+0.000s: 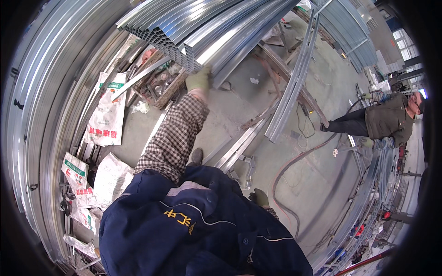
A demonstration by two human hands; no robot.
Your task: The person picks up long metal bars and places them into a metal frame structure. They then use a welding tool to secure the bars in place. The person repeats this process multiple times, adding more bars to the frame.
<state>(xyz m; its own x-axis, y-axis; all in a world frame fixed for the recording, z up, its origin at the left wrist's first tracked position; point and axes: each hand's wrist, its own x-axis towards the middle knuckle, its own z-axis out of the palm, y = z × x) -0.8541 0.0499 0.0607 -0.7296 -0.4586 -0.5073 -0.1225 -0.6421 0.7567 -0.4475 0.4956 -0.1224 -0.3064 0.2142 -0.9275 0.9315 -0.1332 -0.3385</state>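
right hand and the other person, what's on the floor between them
In the head view, a dark hose curves over the grey floor between the right hand and the other person.

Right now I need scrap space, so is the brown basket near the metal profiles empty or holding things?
Holding things: jumbled objects show inside the basket, near the left hand; their depth I cannot tell.

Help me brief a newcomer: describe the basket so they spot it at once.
Find the big stack of silvery metal profiles at the top, with the gloved left hand at its near end. Just left of that hand sits the basket. Brown, woven-looking walls set it apart from the metal and white sacks nearby.
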